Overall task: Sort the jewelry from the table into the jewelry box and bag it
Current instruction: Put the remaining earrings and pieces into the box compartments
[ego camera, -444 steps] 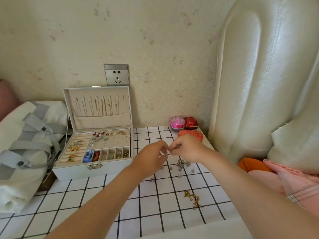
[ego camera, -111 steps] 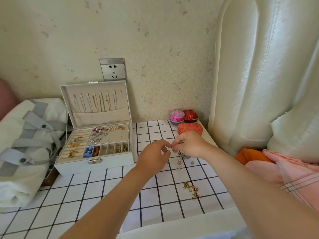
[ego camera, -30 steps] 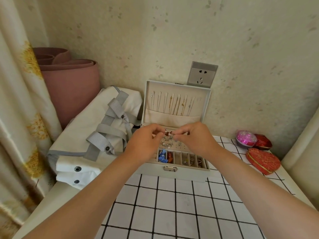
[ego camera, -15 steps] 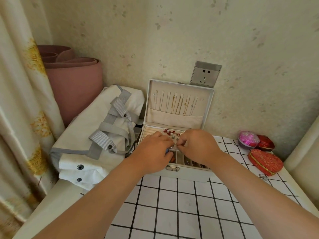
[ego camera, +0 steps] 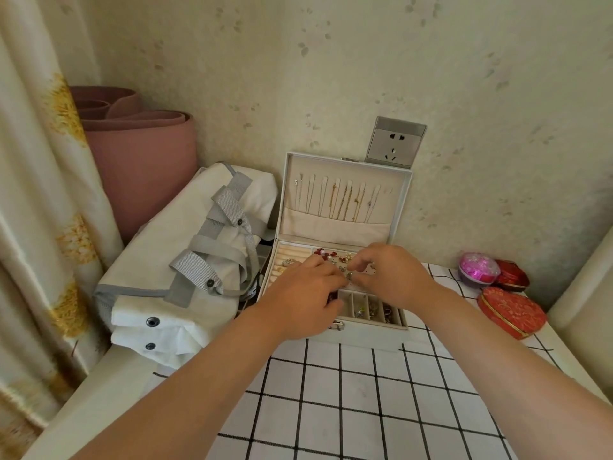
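The white jewelry box [ego camera: 366, 334] stands open at the back of the checked table, chains hanging in its upright lid [ego camera: 341, 200]. Both my hands hover over its tray. My left hand [ego camera: 303, 297] and my right hand [ego camera: 391, 277] meet fingertip to fingertip above the earring panel, pinching a small silvery earring [ego camera: 349, 274] between them. Red and pearl earrings [ego camera: 326, 254] sit at the panel's back; small compartments [ego camera: 371, 307] along the front hold more pieces. The white bag with grey straps [ego camera: 185, 260] lies just left of the box.
A red heart-shaped box [ego camera: 510, 310], a pink round box [ego camera: 477, 267] and a red tin [ego camera: 512, 277] sit at the right. A rolled pink mat [ego camera: 139, 154] stands behind the bag, a curtain [ego camera: 39, 194] hangs left, a wall socket [ego camera: 394, 142] is above the lid.
My hands carried the small earring from the loose pile on the table over to the box; in the last half second they have shifted slightly back over the earring panel.
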{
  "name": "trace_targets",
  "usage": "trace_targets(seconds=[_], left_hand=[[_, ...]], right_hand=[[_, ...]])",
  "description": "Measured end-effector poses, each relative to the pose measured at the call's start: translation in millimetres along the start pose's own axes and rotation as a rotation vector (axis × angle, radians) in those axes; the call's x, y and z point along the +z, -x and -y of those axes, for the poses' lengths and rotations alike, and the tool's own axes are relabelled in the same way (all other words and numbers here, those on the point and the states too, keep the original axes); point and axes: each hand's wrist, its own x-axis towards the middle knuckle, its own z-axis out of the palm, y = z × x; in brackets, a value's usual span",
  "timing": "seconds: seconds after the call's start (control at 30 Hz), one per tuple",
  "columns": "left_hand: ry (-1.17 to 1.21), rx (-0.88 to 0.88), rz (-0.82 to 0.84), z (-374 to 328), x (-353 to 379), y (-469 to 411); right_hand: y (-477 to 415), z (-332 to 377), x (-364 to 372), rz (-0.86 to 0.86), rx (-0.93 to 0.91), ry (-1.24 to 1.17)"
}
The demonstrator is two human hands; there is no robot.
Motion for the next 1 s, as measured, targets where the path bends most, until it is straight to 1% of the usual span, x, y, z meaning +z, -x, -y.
trace_targets(seconds=[0.1, 0.2, 0.27, 0.33, 0.43, 0.53, 0.63, 0.7, 0.8, 0.9, 1.0], left_hand=[[0.007, -0.003, 0.009, -1.0, 0.3, -0.9], [0.006, -0.002, 0.005, -1.5, -0.3, -0.7], [0.032, -0.013, -0.006, -1.9, -0.1, -0.6], [0.083, -0.037, -0.065, -2.1, -0.4, -1.3], [0.187, -0.131, -0.198, -0.9, -3.9, -6.4], [0.388, -0.246, -0.298, -1.8, -10.7, -10.9], [0.637, -0.31, -0.324, -7.0, -17.4, -12.2], [0.774, -0.347, -0.365, -9.0, -21.5, -12.8], [0.872, -0.391, -0.413, -7.4, -27.6, -13.6], [0.822, -0.409, -0.408, -3.7, -32.1, -14.5], [0.746, -0.419, -0.401, -0.3, -33.9, -17.3]], right_hand=[[-1.0, 0.8, 3.9, 0.026, 0.018, -0.009], [-2.1, 1.3, 7.1, 0.013, 0.043, -0.029], [-3.3, 1.7, 6.2, 0.005, 0.084, -0.082], [-4.8, 3.1, 1.7, -0.036, 0.136, -0.202], [-4.2, 11.9, -12.0, -0.08, 0.194, -0.487], [-1.5, 22.4, -25.7, -0.001, 0.207, -0.758], [-1.1, 31.1, -30.8, 0.076, 0.206, -0.929], [-1.8, 35.7, -31.7, 0.06, 0.215, -0.966], [-3.3, 39.2, -31.9, 0.005, 0.226, -0.98], [-3.3, 42.6, -33.0, -0.009, 0.202, -0.952], [-3.2, 45.2, -31.5, -0.054, 0.172, -0.861]])
